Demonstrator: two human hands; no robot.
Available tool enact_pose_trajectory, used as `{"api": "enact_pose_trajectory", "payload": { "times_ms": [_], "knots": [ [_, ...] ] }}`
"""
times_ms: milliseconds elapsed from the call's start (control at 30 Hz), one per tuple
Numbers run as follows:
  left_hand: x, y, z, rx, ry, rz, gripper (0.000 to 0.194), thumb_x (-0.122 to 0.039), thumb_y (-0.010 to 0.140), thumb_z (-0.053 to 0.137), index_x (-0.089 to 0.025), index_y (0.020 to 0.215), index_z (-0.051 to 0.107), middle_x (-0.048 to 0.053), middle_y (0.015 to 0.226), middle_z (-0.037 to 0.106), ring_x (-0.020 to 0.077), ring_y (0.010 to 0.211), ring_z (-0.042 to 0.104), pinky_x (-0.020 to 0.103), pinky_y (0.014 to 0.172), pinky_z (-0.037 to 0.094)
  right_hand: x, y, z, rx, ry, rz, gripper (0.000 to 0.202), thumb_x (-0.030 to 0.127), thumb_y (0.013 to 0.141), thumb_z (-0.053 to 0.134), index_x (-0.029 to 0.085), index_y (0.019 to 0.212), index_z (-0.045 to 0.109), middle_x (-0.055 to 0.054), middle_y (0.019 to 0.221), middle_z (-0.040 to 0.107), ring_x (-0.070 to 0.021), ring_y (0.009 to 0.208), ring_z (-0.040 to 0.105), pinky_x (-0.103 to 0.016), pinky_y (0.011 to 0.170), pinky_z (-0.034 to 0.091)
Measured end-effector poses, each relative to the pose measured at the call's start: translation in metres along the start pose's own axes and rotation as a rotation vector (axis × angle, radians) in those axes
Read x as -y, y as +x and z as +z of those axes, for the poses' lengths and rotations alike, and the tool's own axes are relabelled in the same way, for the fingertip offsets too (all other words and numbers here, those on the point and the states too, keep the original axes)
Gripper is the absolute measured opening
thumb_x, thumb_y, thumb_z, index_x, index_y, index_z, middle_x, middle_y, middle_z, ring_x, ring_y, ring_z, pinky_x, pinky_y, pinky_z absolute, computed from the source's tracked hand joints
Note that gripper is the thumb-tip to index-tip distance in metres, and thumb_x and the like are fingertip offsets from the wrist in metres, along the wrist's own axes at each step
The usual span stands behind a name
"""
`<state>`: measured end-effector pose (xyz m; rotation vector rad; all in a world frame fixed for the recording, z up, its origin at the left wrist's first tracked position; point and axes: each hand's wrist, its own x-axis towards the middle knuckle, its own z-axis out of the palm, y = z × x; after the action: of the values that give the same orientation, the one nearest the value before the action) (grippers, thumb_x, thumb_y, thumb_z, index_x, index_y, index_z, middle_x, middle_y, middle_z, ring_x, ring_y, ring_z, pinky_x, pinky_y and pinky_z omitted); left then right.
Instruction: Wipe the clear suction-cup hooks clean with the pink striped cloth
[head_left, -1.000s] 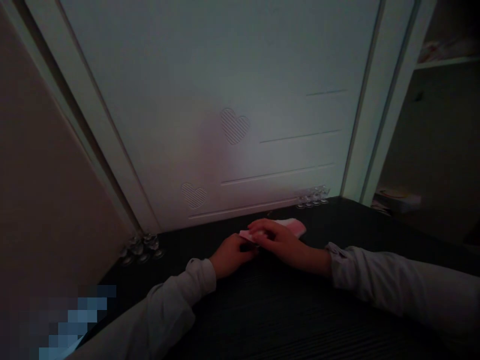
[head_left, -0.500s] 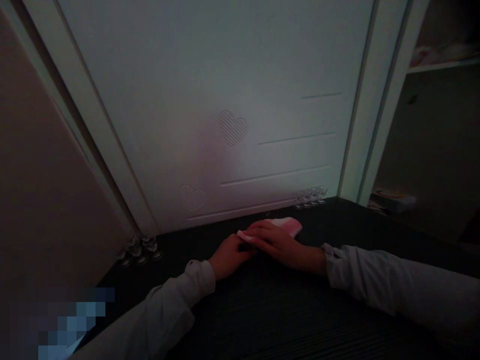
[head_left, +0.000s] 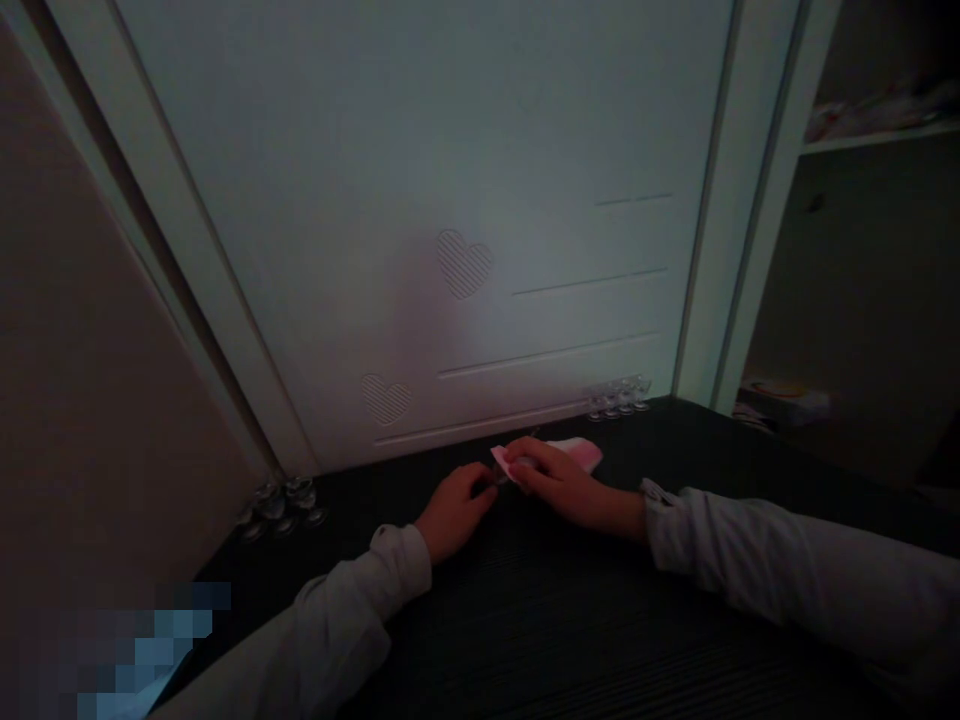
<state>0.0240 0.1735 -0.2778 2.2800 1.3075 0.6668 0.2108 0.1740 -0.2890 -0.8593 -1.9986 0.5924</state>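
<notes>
A pink and white cloth (head_left: 583,454) lies under and around my right hand (head_left: 562,486), whose fingers are closed on it. One pink corner of the cloth sticks up by the fingertips. My left hand (head_left: 456,510) is just to the left, thumb and fingers pinched together on a small clear piece (head_left: 501,478) that looks like part of a little glass. The cloth and fingers hide most of this piece. Both hands are low over the dark tabletop (head_left: 525,620).
Small clear stemmed glasses (head_left: 281,508) stand grouped at the table's left corner. More clear glasses (head_left: 619,397) are lined up at the back right. Behind the table rises a white panel (head_left: 315,200) with carved hearts. Shelving (head_left: 877,145) is at the right.
My hands have drawn slightly apart, the left one shifting a little left. The cloth's corner has lifted beside my right fingertips, and the clear piece now shows between the hands.
</notes>
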Motion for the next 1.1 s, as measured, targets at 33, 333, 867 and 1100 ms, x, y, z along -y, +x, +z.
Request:
{"api": "enact_pose_trajectory", "payload": {
  "times_ms": [33,333,867,1100],
  "knots": [
    [-0.0005,-0.0005,-0.0004,-0.008,0.0,-0.005,0.015,-0.022,0.083,0.051,-0.016,0.093,0.06,0.005,0.093,0.064,0.0205,0.088,0.057,0.033,0.08,0.045,-0.0005,0.0004,-0.0002,0.005,0.012,0.027,0.013,0.027,0.088,0.046,0.017,0.087,0.054,-0.003,0.08,0.057,-0.0153,0.071,0.054,-0.029,0.066,0.045],
    [-0.0028,-0.0034,0.0007,-0.09,0.015,-0.006,0.013,-0.025,0.086,0.042,-0.019,0.079,0.051,0.0,0.075,0.055,0.0168,0.072,0.052,0.029,0.068,0.042,-0.0068,0.004,0.0009,0.004,0.048,0.134,0.021,0.036,0.087,0.049,0.016,0.089,0.055,-0.003,0.079,0.057,-0.0155,0.072,0.052,-0.028,0.066,0.044],
    [-0.0017,-0.0074,0.0025,-0.079,0.008,0.086,0.016,-0.025,0.086,0.041,-0.018,0.082,0.054,0.0,0.074,0.056,0.0163,0.07,0.052,0.028,0.066,0.04,-0.0004,0.0012,-0.0028,0.063,0.098,0.163,0.024,0.038,0.086,0.048,0.016,0.084,0.055,-0.002,0.075,0.054,-0.0137,0.064,0.05,-0.026,0.058,0.042],
    [-0.0049,-0.0084,0.0005,-0.067,0.0,0.074,0.016,-0.025,0.086,0.041,-0.019,0.08,0.054,-0.001,0.069,0.053,0.0161,0.065,0.049,0.028,0.063,0.038,-0.0003,0.0018,-0.0016,0.074,0.04,0.149,0.017,0.032,0.083,0.051,0.017,0.076,0.054,-0.001,0.073,0.053,-0.0148,0.068,0.048,-0.028,0.063,0.039]
  ]
}}
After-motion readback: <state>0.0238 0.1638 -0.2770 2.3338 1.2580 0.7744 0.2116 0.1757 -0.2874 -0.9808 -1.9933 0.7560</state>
